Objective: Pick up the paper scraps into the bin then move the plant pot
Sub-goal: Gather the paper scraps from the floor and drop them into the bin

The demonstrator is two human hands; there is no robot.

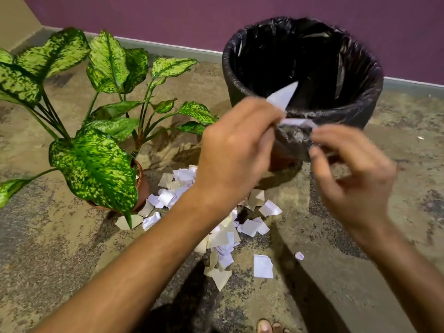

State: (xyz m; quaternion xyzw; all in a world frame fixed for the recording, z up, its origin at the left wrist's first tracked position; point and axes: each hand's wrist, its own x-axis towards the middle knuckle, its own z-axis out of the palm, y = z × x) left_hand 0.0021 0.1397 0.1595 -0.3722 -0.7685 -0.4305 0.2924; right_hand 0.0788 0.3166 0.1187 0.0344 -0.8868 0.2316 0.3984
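A bin [355,111] lined with a black bag stands on the floor at the back right. My left hand [237,145] is raised in front of its near rim and grips white paper scraps [282,94] that stick up over the rim. My right hand [353,169] hovers blurred just to the right, fingers curled; a thin white strip [298,121] lies between the two hands. A pile of white and tan paper scraps [223,239] lies on the floor below my arms. The plant pot [143,186], brown with large green speckled leaves [96,164], stands at the left beside the pile.
Speckled concrete floor [72,248] all round, with a purple wall [192,18] and grey skirting behind. One small scrap [299,255] and a white square [263,266] lie apart from the pile. Toes [269,326] show at the bottom edge.
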